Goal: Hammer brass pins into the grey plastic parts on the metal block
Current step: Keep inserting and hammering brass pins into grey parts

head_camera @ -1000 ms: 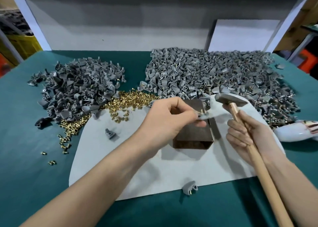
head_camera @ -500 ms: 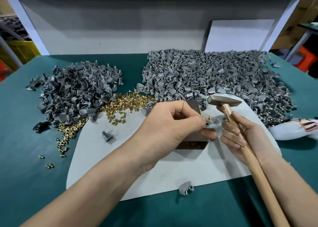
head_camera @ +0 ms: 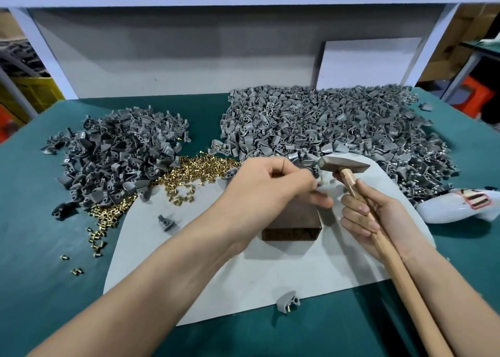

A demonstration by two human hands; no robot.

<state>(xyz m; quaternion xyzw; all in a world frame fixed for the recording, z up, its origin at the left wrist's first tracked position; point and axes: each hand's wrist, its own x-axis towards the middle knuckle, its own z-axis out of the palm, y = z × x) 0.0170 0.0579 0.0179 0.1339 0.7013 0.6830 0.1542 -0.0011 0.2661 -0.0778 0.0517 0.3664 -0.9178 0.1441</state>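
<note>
The left hand (head_camera: 273,189) reaches over the dark rectangular metal block (head_camera: 293,225), which stands on a pale grey sheet (head_camera: 270,275) spread on the green worktop (head_camera: 40,248). Its fingers are curled, and the fingertips pinch what seems to be a small grey plastic part (head_camera: 322,188) at the block's far right corner. Blur hides whether a pin sits in it. The right hand (head_camera: 378,221) is wrapped round the shaft of the wooden-handled steel hammer (head_camera: 343,164), close under the head, which hangs just above and right of the left fingertips. A spill of loose brass pins (head_camera: 189,172) lies left of the block, between the smaller heap of grey plastic parts (head_camera: 116,151) and the larger heap of grey plastic parts (head_camera: 338,124). One stray grey part (head_camera: 166,223) lies on the sheet's left side, and another stray grey piece (head_camera: 288,301) lies at its near edge.
</note>
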